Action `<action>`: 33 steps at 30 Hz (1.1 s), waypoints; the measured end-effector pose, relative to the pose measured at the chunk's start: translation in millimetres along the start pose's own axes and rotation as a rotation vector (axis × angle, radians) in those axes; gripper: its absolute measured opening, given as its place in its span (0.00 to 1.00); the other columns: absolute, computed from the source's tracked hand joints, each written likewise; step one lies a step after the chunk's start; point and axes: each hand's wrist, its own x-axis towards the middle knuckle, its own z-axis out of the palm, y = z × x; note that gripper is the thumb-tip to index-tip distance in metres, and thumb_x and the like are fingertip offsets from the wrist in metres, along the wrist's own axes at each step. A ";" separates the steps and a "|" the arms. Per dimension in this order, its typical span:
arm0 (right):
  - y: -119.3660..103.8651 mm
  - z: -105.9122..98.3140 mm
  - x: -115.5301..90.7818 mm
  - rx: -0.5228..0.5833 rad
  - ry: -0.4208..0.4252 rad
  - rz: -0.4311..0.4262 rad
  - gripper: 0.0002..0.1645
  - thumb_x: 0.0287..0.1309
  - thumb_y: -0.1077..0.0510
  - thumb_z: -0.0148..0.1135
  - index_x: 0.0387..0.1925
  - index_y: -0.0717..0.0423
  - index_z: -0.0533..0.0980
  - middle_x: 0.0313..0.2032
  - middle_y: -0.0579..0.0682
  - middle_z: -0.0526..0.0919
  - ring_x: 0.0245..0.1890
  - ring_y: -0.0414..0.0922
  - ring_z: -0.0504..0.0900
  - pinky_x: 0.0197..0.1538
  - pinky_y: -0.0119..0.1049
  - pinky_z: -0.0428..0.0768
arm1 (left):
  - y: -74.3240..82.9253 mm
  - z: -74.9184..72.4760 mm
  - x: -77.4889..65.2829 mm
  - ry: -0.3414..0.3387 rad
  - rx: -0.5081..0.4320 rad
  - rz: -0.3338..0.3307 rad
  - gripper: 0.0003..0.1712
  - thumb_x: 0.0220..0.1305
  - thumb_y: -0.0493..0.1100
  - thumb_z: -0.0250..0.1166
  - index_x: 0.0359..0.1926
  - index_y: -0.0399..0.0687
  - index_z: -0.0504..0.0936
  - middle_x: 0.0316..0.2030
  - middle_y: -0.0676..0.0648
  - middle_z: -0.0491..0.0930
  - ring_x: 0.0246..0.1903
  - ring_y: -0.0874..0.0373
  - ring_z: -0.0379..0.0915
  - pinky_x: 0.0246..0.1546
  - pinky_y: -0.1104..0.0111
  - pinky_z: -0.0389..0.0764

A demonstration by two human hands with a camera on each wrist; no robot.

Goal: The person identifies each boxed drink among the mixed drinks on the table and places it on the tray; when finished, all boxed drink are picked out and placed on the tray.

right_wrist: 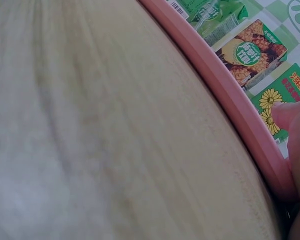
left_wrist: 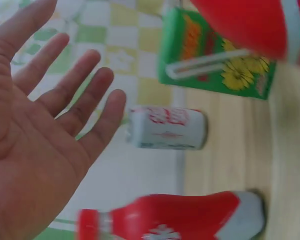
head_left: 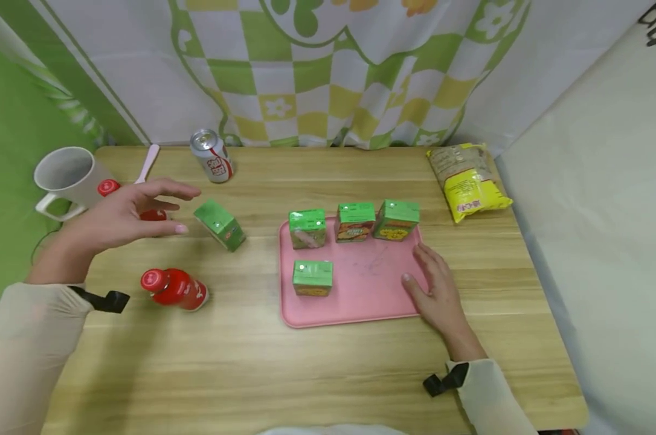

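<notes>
My left hand (head_left: 124, 217) is held above the table with fingers spread and nothing in it; its palm (left_wrist: 35, 145) shows in the left wrist view. Close to its fingertips a green drink carton (head_left: 219, 225) stands apart from the others. Below this hand is a red bottle (head_left: 178, 289); a second red bottle (left_wrist: 185, 215) is partly hidden behind the hand in the head view. My right hand (head_left: 438, 296) rests at the right edge of a pink tray (head_left: 360, 314), thumb over the inside. On the tray are three cartons (head_left: 355, 222) along the back and one carton (head_left: 313, 279) at front left.
A silver can (head_left: 212, 156) stands at the back left, near a pink-handled utensil (head_left: 148, 162) and a white mug (head_left: 67, 175). A yellow snack bag (head_left: 466, 181) lies at the back right. A checked curtain (head_left: 317, 78) hangs behind the table.
</notes>
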 end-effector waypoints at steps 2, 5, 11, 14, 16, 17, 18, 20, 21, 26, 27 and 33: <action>1.2 0.4 0.1 0.004 -0.003 -0.004 0.38 0.65 0.53 0.67 0.73 0.58 0.66 0.74 0.54 0.62 0.72 0.58 0.59 0.69 0.65 0.57 | -10.8 2.3 5.2 -0.026 0.000 -0.046 0.33 0.60 0.37 0.75 0.66 0.53 0.77 0.62 0.54 0.76 0.55 0.57 0.76 0.49 0.74 0.76; 2.4 0.9 0.5 0.011 -0.006 -0.004 0.39 0.65 0.53 0.68 0.73 0.57 0.66 0.74 0.54 0.62 0.73 0.57 0.59 0.69 0.64 0.57 | -22.8 7.3 12.5 -0.065 -0.024 -0.070 0.34 0.61 0.39 0.76 0.67 0.56 0.76 0.64 0.52 0.73 0.59 0.52 0.73 0.48 0.70 0.78; 2.8 1.0 -1.8 0.015 0.003 0.016 0.39 0.65 0.52 0.68 0.73 0.57 0.66 0.74 0.53 0.62 0.73 0.57 0.59 0.69 0.64 0.56 | -37.6 13.8 28.7 -0.113 -0.039 -0.087 0.33 0.61 0.43 0.76 0.66 0.62 0.76 0.64 0.53 0.73 0.62 0.54 0.68 0.54 0.65 0.74; 3.2 1.7 -4.4 0.017 0.007 0.025 0.39 0.65 0.52 0.68 0.73 0.57 0.66 0.74 0.52 0.62 0.73 0.57 0.59 0.69 0.64 0.56 | -45.6 16.8 37.5 -0.156 -0.046 -0.067 0.33 0.61 0.41 0.76 0.66 0.60 0.77 0.63 0.54 0.74 0.60 0.57 0.68 0.57 0.63 0.72; 2.9 2.0 -5.3 0.020 0.009 0.025 0.39 0.65 0.52 0.68 0.73 0.57 0.66 0.74 0.53 0.62 0.72 0.57 0.59 0.69 0.64 0.56 | -50.7 18.9 42.1 -0.182 -0.059 -0.043 0.34 0.60 0.39 0.76 0.66 0.56 0.77 0.63 0.51 0.74 0.61 0.58 0.68 0.59 0.63 0.70; 2.8 2.1 -5.6 0.021 0.010 0.024 0.39 0.65 0.52 0.68 0.73 0.57 0.66 0.74 0.53 0.62 0.72 0.57 0.59 0.69 0.64 0.56 | -52.9 20.0 43.9 -0.190 -0.064 -0.030 0.34 0.59 0.38 0.76 0.66 0.54 0.76 0.64 0.49 0.75 0.60 0.58 0.68 0.59 0.64 0.70; 2.7 2.3 -5.6 0.021 0.010 0.025 0.39 0.65 0.52 0.68 0.73 0.57 0.66 0.74 0.53 0.62 0.72 0.57 0.59 0.69 0.64 0.56 | -54.4 20.7 45.2 -0.197 -0.066 -0.023 0.35 0.59 0.37 0.76 0.67 0.53 0.76 0.64 0.48 0.75 0.60 0.58 0.69 0.59 0.63 0.70; 2.3 2.3 -5.3 0.019 0.010 0.028 0.39 0.65 0.52 0.68 0.73 0.57 0.66 0.74 0.53 0.62 0.72 0.57 0.59 0.69 0.64 0.56 | -57.0 21.8 47.3 -0.203 -0.057 -0.013 0.35 0.58 0.37 0.77 0.66 0.51 0.76 0.63 0.47 0.76 0.58 0.58 0.70 0.58 0.65 0.70; 2.0 2.2 -5.1 0.017 0.009 0.032 0.39 0.65 0.52 0.67 0.73 0.57 0.66 0.74 0.52 0.62 0.73 0.57 0.59 0.69 0.65 0.56 | -57.7 22.2 48.2 -0.204 -0.055 -0.012 0.35 0.58 0.37 0.77 0.66 0.51 0.77 0.62 0.46 0.77 0.57 0.58 0.71 0.57 0.66 0.70; 1.2 1.2 -4.0 0.010 0.010 0.042 0.39 0.65 0.51 0.67 0.73 0.56 0.66 0.74 0.51 0.61 0.73 0.56 0.59 0.69 0.65 0.56 | -61.4 24.2 52.7 -0.194 -0.034 -0.026 0.29 0.57 0.38 0.78 0.59 0.51 0.80 0.53 0.51 0.80 0.51 0.56 0.73 0.55 0.66 0.71; 1.3 1.1 -3.8 0.012 0.011 0.042 0.39 0.65 0.52 0.67 0.73 0.56 0.66 0.74 0.51 0.61 0.73 0.57 0.59 0.69 0.65 0.56 | -61.9 24.8 53.3 -0.189 -0.033 -0.031 0.28 0.56 0.38 0.79 0.58 0.50 0.81 0.51 0.51 0.80 0.50 0.55 0.74 0.54 0.65 0.72; 0.7 0.9 -0.9 0.013 0.010 0.038 0.39 0.65 0.52 0.68 0.73 0.56 0.66 0.74 0.52 0.62 0.73 0.56 0.59 0.69 0.64 0.56 | -66.3 28.4 53.2 -0.121 0.002 -0.066 0.26 0.52 0.41 0.82 0.52 0.49 0.82 0.45 0.50 0.81 0.46 0.52 0.74 0.48 0.66 0.74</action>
